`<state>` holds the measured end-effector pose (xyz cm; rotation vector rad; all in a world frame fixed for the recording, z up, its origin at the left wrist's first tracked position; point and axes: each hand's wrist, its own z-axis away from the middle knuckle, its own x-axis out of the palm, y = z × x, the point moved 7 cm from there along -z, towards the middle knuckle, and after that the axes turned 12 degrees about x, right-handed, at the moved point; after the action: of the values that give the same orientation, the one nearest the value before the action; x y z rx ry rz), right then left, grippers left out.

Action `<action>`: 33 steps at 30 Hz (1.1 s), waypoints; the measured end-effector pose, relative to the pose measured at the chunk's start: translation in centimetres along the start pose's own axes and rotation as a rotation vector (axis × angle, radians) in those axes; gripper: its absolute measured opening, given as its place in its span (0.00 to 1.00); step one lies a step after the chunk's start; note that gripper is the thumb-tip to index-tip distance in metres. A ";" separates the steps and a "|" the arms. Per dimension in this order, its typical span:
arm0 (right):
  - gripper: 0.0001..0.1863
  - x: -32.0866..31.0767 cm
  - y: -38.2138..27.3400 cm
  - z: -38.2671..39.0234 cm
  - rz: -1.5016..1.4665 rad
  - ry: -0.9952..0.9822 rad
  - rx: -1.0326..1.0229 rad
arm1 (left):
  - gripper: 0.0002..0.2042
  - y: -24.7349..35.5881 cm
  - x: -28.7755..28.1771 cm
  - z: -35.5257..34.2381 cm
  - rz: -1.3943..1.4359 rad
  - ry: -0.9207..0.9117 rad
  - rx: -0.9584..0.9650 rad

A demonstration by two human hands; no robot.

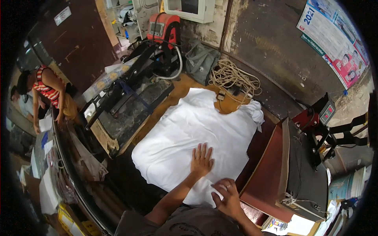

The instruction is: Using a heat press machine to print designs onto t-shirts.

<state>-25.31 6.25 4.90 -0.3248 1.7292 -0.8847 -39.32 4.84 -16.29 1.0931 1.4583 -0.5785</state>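
Observation:
A white shirt (193,129), perhaps lying on others like it, is spread over the table in front of me, its neckline at the far end. My left hand (202,160) lies flat on the cloth with the fingers spread. Close to the shirt's near edge is my right hand (228,193), its fingers bent and the thumb apart from them. It seems to touch the cloth lightly and grips nothing that I can see. Light wrinkles run across the fabric, and a sleeve is bunched at the far right corner.
A heat press (157,35) with a red control box stands at the far left. Another press (303,169) borders the shirt on the right. Beyond the shirt lie a coiled rope-like cord (232,78) and a grey bag (201,61). A person in a striped top (49,86) bends at the left.

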 end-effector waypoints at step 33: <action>0.22 0.9 36.5 -27.1 0.492 0.448 1.334 | 0.28 -2.1 -0.3 -1.4 0.272 -0.058 0.008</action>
<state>-42.55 41.32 -18.30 1.1878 1.1358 -1.5582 -41.84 4.98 -16.21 1.2465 1.2315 -0.4200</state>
